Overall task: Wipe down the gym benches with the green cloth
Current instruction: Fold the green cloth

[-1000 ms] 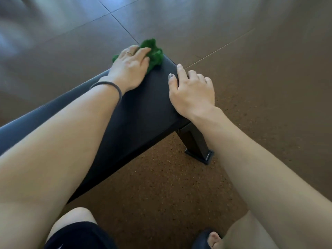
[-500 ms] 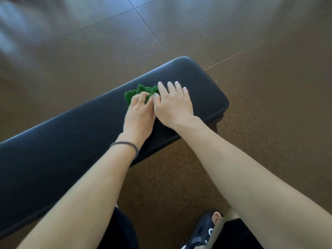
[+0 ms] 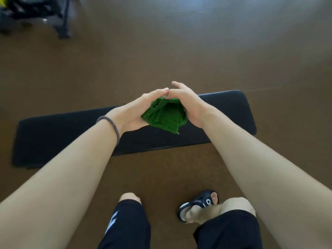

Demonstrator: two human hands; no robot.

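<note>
The green cloth (image 3: 165, 117) hangs bunched between my two hands, lifted just above the black padded bench (image 3: 53, 135). My left hand (image 3: 136, 108), with a dark band on its wrist, holds the cloth's left side. On the cloth's right side my right hand (image 3: 190, 103) holds it. The fingertips of both hands meet over the top of the cloth, and both thumbs are hidden behind it. The bench lies across the view from left to right on the brown floor, and my arms cover part of its middle.
Dark gym equipment (image 3: 36, 13) with a yellow part stands at the far left on the floor. My knees in black shorts and my foot in a dark sandal (image 3: 197, 203) are just in front of the bench.
The cloth has come off the bench pad and is now held up between both hands. The view has risen and pulled back, so the whole bench shows.
</note>
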